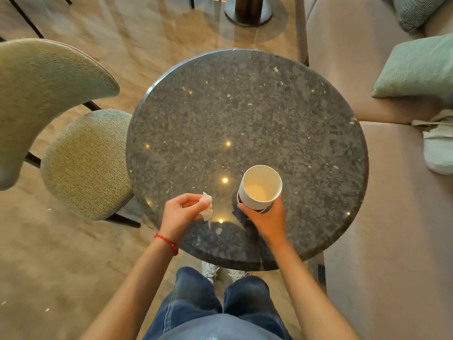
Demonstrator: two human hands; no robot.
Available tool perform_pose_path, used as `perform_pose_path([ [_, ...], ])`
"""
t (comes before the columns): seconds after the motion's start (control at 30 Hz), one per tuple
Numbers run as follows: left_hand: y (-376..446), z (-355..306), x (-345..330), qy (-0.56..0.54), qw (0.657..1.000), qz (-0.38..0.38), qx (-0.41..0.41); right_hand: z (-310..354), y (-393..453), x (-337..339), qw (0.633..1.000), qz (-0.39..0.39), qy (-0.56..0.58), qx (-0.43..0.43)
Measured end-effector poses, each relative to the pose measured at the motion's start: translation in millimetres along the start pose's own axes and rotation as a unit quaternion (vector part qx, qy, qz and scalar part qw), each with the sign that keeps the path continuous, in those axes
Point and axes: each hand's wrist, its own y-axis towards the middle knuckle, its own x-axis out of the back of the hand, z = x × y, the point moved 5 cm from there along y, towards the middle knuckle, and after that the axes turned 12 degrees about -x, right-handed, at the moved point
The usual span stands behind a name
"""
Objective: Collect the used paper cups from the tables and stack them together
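Observation:
A stack of white paper cups (260,186), several nested rims showing on its side, is held upright over the near part of the round dark stone table (245,114). My right hand (266,215) grips the stack from below and behind. The top cup is open and empty, with a pale stain at its bottom. My left hand (182,212) is closed on a crumpled white tissue (207,206) just left of the stack, above the table's near edge. A red string bracelet circles my left wrist.
A green upholstered chair (81,155) stands at the table's left. A beige sofa (392,217) runs along the right, with green cushions (416,69) and a white bag (438,146) on it. Another table's base (247,11) stands at the far end.

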Motion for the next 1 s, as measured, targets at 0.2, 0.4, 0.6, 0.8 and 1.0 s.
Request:
perform_pose_path([
  [0.2,-5,6,1,-0.009,1.0,-0.019,0.003,-26,5,-4,0.999,0.03,-0.023,-0.031],
  [0.4,-8,11,6,-0.018,0.999,-0.046,0.001,-24,8,-5,0.998,0.044,-0.051,-0.015],
  [0.6,-16,12,7,-0.04,0.996,-0.08,-0.003,-19,14,-4,0.996,0.065,-0.066,0.003],
  [0.8,-31,15,14,-0.05,0.989,-0.14,-0.007,2,11,-12,0.987,0.122,-0.102,0.035],
  [1.0,-59,15,40,-0.095,0.969,-0.225,-0.022,37,-3,-37,0.959,0.233,-0.131,0.092],
])
